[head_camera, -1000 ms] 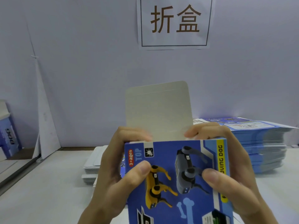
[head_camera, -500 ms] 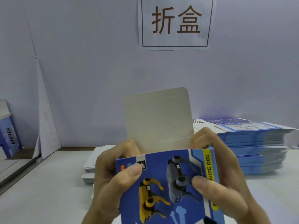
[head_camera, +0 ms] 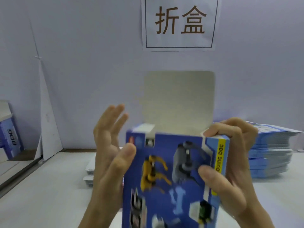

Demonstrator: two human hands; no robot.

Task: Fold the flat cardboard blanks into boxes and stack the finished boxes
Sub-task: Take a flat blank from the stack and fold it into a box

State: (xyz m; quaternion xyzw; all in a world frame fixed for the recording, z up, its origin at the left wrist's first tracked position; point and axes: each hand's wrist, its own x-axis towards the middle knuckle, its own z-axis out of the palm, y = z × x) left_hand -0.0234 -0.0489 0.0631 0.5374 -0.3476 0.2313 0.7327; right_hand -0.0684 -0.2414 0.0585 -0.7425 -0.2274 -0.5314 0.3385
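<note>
A blue box [head_camera: 174,176] printed with yellow and grey toy dogs stands upright in front of me. Its grey top flap [head_camera: 178,102] sticks straight up, unfolded. My right hand [head_camera: 230,163] grips the box's right side, thumb on the front face and curled fingers over the top right corner. My left hand [head_camera: 110,148] is at the box's left edge with straight, spread fingers lifted off it; only the thumb touches the front face. A small side flap at the top left is folded inward.
A tall stack of flat blue blanks [head_camera: 273,150] lies on the white table at the right. A low pile of white-edged blanks [head_camera: 89,170] sits behind my left hand. A blue box [head_camera: 9,140] stands at the far left. A paper sign [head_camera: 180,22] hangs on the wall.
My left fingers have let go of the box top and spread out straight. The box has shifted right and risen, showing its open top; my right hand kept its grip.
</note>
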